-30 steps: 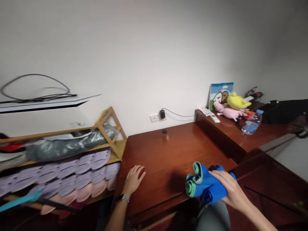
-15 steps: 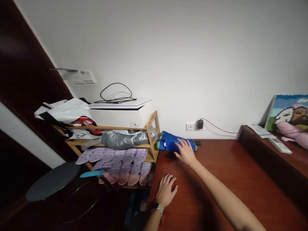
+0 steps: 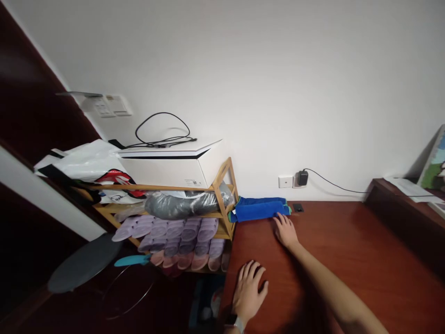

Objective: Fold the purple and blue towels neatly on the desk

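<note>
A folded blue cloth (image 3: 259,210) with green edging lies along the back left of the reddish-brown table (image 3: 333,250), against the wall. My right hand (image 3: 286,230) is at the cloth's right front edge, its fingertips touching or just in front of it, fingers stretched out and not gripping. My left hand (image 3: 249,291), with a watch on the wrist, rests on the table's left front part, fingers spread and nothing in it.
Left of the table stands a wooden rack (image 3: 222,190) with a white box (image 3: 163,171), a coiled black cable (image 3: 167,141) and rows of purple slippers (image 3: 174,229). A dark round stool seat (image 3: 85,264) is lower left. A charger (image 3: 302,178) sits in the wall socket.
My right hand has moved off the top of the cloth to its right front edge. The cloth now lies straighter and flatter. My view has shifted somewhat left.
</note>
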A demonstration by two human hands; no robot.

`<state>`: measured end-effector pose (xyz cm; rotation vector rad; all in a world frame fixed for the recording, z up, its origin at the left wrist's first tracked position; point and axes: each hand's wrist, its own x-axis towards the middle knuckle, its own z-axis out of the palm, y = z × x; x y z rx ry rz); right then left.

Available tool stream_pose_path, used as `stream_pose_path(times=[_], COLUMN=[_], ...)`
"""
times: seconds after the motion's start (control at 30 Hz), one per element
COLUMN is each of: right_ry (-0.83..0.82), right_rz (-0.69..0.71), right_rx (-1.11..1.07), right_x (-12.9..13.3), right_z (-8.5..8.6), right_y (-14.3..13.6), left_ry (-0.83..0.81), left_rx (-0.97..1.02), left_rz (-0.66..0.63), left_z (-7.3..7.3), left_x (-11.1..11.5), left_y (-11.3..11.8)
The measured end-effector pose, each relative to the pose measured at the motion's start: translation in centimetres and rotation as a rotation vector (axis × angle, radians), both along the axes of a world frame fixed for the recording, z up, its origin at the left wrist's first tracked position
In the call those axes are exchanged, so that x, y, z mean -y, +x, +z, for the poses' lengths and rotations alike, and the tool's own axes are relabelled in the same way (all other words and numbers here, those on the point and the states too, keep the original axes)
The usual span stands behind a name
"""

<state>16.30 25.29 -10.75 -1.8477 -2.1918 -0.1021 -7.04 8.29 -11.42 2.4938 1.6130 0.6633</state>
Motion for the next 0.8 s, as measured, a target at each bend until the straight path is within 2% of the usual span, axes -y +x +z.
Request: stream_pose_path(times=[0.1,0.2,0.3,0.4,0.53,0.63,0.73,0.8], right_ry=[-0.072,-0.130,-0.136,-0.117,-0.024,0.069,0.183,0.279], right_rz=[-0.055,-0.136,-0.185,-0.188,-0.121,-0.070,0.012,0.090], right_rx=[0.069,0.092,0.058,-0.026,-0.079,-0.106,-0.154,-0.212], right_x=[-4.2,-7.1,-8.7,-9.2,-8.4,-6.8,-3.2,0.9], right_z=[-0.1,-0.5,-0.1,1.4,4.7,8.6,13.0,15.2], right_y=[-0.5,-1.0,-1.4,-1.7,-1.6,-1.0,0.2,1.1], left_ry=[0.008,0.033,0.042,0.022,-0.027,-0.049,-0.034,-0.006], left_rx=[-0.024,-0.054,-0.070,-0.054,-0.001,0.025,0.032,0.032], left_rz=[0.005,0.005,-0.004,-0.015,-0.011,-0.001,0.013,0.008], left_z=[-0.4,-1.0,-1.3,-1.3,-1.2,-1.1,-1.1,-1.1], left_x=[0.1,-0.1,-0.2,-0.3,-0.4,-0.4,-0.3,-0.3], left_y=[-0.2,-0.5,-0.8,-0.9,-0.8,-0.6,-0.4,-0.4])
